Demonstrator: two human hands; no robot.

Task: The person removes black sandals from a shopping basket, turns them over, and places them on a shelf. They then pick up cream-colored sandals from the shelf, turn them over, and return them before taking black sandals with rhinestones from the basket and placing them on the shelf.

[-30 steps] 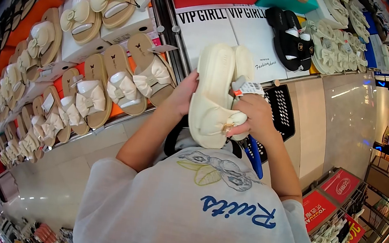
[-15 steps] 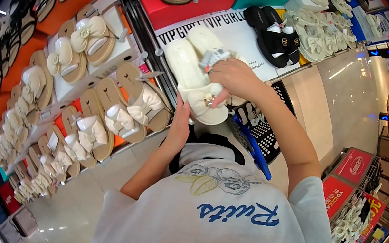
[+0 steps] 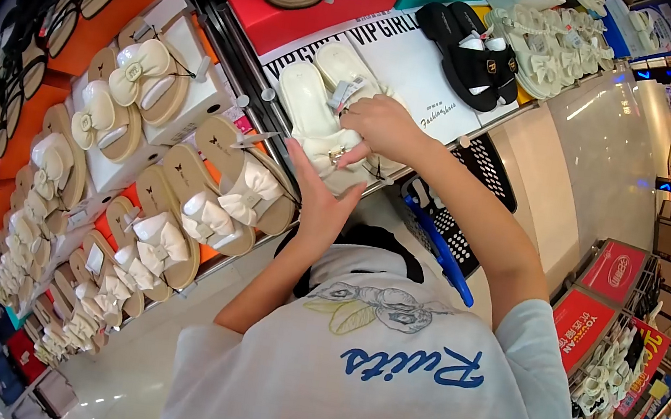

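A pair of cream-white slippers [image 3: 300, 101] with a bow and a small metal ornament lies on the white shoe box, toes towards me. My right hand [image 3: 383, 134] reaches over from the right and grips the slippers at the strap, its fingers curled. A grey-white paper tag [image 3: 347, 92] sticks out beside its knuckles. At the toe end, my left hand [image 3: 320, 207] is open, thumb and fingers apart, right beside the near slipper. Part of the far slipper is hidden behind my right hand.
Sandals with cream bows [image 3: 166, 242] fill the rack on the left. Black sandals [image 3: 472, 58] stand right of the white shoe box [image 3: 443, 97], and a red box [image 3: 252, 4] lies behind. A black perforated basket [image 3: 488, 175] with a blue handle [image 3: 441, 245] is below the table edge.
The slippers have moved slightly away from me and down onto the box, with my right hand on them. My left hand has turned from the slipper's side, its thumb now spread by the toe.
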